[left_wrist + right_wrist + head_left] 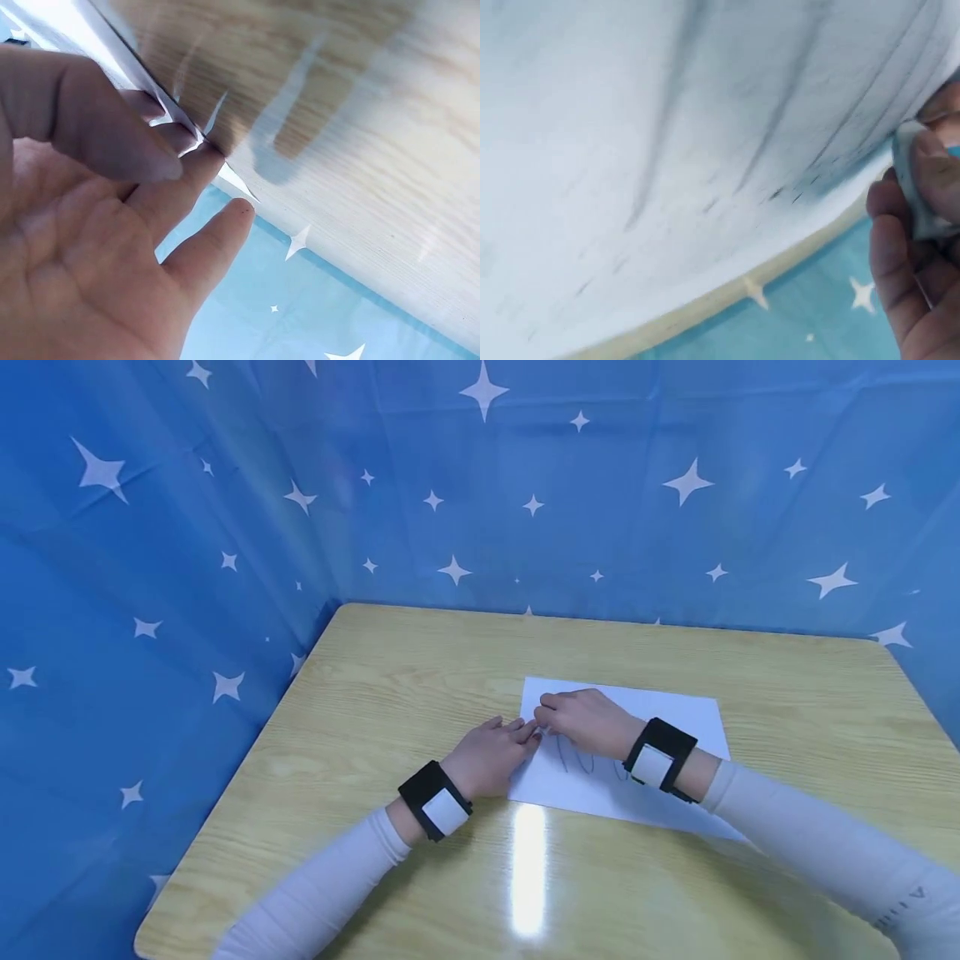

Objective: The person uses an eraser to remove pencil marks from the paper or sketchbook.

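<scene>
A white sheet of paper (pixel 667 703) lies on the table and bears curved pencil strokes (pixel 564 755). My right hand (pixel 588 722), over the sheet's left part, pinches a small whitish eraser (pixel 906 176) between thumb and fingers. Dark crumbs (pixel 776 193) are scattered on the paper beneath the strokes in the right wrist view. At the sheet's left edge, my left hand (pixel 491 756) lies palm down with its fingers extended onto the paper. Its fingertips (pixel 241 214) show along the edge in the left wrist view, close to the right hand.
The light wood table (pixel 390 668) has a bright glare streak in front of the paper. A blue curtain (pixel 420 452) with white stars hangs behind the table and along its left side. Black bands (pixel 437 800) circle both wrists.
</scene>
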The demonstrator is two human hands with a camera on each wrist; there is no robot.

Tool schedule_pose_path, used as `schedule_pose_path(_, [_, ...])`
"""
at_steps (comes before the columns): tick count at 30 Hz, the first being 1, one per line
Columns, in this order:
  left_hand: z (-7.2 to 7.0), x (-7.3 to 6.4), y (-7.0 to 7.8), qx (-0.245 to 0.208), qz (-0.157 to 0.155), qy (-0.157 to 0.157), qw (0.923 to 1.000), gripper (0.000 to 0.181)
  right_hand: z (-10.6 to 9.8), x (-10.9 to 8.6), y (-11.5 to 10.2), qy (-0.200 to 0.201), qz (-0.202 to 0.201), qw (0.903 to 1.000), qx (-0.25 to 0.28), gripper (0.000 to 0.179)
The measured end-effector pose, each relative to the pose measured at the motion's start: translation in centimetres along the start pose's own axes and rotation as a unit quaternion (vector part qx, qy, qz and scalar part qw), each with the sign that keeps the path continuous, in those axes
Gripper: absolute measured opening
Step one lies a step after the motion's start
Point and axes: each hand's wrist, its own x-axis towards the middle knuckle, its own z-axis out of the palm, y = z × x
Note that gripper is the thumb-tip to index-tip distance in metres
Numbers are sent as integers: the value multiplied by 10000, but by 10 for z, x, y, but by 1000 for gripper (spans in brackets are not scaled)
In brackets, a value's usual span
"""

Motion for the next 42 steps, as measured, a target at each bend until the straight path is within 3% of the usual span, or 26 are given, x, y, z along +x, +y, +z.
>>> schedule_pose_path(2, [-2, 2, -1, 67, -31, 56, 10000, 60, -4, -11, 5, 23, 46, 9999, -155, 11])
schedule_pose_path(8, [-13, -2, -12, 54, -174, -46, 9998, 60, -22, -78, 31, 61, 633, 9975, -308, 15])
schedule_pose_path(10, [-13, -4, -13, 10, -171, -57, 9998, 60, -23, -90, 36, -24, 755, 9968, -266, 17])
schedule_pose_path(12, [-9, -5, -11, -93, -156, -77, 9998, 61, -21, -89, 35, -98, 838, 9963, -156, 18])
schedule_pose_path(14, [-4, -5, -7, -179, -135, -117, 9997, 62, -16, -75, 28, -148, 855, 9962, 8, 17])
schedule_pose_path(18, [8, -2, 7, -330, -22, -148, 9993, 63, -1, -34, 7, -234, 544, 9978, 303, 13])
schedule_pose_path(21, [10, 2, 15, -279, 76, -74, 9996, 62, 7, -19, -3, -346, 305, 9986, 271, 11])
schedule_pose_path(24, [6, 5, 16, -150, 35, -3, 9999, 60, 1, -30, 2, -387, 358, 9986, 46, 9])
schedule_pose_path(30, [-5, 2, 2, -91, -16, 110, 9999, 56, -24, -93, 30, -355, 859, 9957, -53, 13])
schedule_pose_path(32, [-5, 0, 0, -147, 11, 86, 9999, 57, -25, -104, 34, -399, 970, 9945, -14, 15])
schedule_pose_path(35, [1, 1, 3, -262, 6, -3, 9997, 60, -20, -93, 29, -402, 1046, 9936, 118, 15])
schedule_pose_path(40, [2, -1, 4, -215, -47, -108, 9997, 64, -4, -22, 7, -326, 619, 9971, 308, 12])
schedule_pose_path(42, [-2, -1, 3, -159, -20, -96, 9998, 63, -2, -4, 1, -280, 369, 9987, 187, 11])
